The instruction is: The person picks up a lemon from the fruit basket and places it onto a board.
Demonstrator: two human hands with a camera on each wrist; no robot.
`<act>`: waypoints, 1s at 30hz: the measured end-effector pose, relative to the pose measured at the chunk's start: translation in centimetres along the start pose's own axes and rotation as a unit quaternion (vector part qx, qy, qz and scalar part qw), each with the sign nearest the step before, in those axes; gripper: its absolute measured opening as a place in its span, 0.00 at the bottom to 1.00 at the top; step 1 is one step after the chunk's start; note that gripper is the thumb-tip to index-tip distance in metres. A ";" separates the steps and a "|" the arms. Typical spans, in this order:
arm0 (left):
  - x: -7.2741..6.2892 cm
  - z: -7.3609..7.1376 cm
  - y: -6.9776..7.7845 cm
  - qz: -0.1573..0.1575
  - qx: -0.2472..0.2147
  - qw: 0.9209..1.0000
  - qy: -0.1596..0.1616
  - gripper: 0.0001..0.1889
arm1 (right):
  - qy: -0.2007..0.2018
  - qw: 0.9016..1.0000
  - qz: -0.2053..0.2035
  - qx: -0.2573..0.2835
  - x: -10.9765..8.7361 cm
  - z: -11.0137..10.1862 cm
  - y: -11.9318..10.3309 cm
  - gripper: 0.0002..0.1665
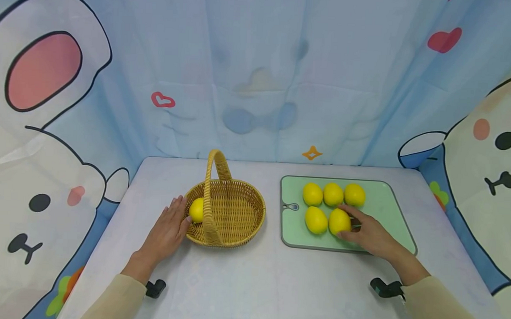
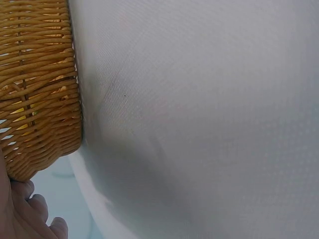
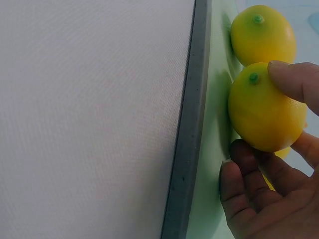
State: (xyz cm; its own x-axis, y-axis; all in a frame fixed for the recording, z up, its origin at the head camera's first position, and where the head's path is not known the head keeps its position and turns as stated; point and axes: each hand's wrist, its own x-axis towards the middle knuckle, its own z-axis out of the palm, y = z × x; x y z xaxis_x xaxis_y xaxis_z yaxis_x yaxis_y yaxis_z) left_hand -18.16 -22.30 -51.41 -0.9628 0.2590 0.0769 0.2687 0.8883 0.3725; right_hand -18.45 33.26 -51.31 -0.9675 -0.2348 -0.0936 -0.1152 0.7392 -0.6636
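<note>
A yellow lemon [image 3: 266, 107] sits between the thumb and fingers of my right hand [image 1: 373, 231], over the front of a pale green cutting board [image 1: 388, 216]. Right beside it lies another lemon [image 1: 316, 220]; three more form a row behind, the middle one a lemon [image 1: 333, 194]. My left hand [image 1: 166, 229] rests with straight fingers along the left side of a wicker basket [image 1: 238, 215], its thumb at the rim. Inside the basket, at the left, is a single lemon [image 1: 196, 210], partly behind the arched handle [image 1: 209, 200].
Basket and board stand side by side on a white-covered table [image 1: 251, 286], with a gap between them. A blue patterned curtain [image 1: 259, 61] hangs behind the table's back edge. Grey edging [image 3: 187, 119] borders the board, which has a small hole at its left.
</note>
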 end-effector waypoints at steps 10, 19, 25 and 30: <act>0.0 0.0 0.1 -0.002 -0.003 1.000 -0.001 0.36 | -0.002 1.000 0.004 -0.001 0.0 -0.1 -0.3 0.51; 0.0 0.0 0.0 -0.001 -0.004 1.000 0.000 0.36 | -0.009 1.000 0.007 0.010 0.3 -0.1 0.4 0.51; 0.0 -0.1 0.1 -0.003 -0.006 1.000 -0.002 0.36 | -0.015 1.000 0.013 0.016 0.3 -0.2 0.7 0.51; 0.0 -0.1 0.2 -0.005 -0.004 1.000 -0.004 0.36 | -0.016 1.000 0.015 0.020 0.2 -0.3 0.5 0.50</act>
State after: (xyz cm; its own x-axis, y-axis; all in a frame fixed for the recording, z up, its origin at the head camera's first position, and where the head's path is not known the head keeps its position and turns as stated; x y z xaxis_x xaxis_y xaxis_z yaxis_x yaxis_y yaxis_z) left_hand -18.10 -22.21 -51.24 -0.9653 0.2527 0.0653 0.2582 0.8881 0.3803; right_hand -18.82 33.79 -51.45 -0.9629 -0.2323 -0.1372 -0.0757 0.7208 -0.6890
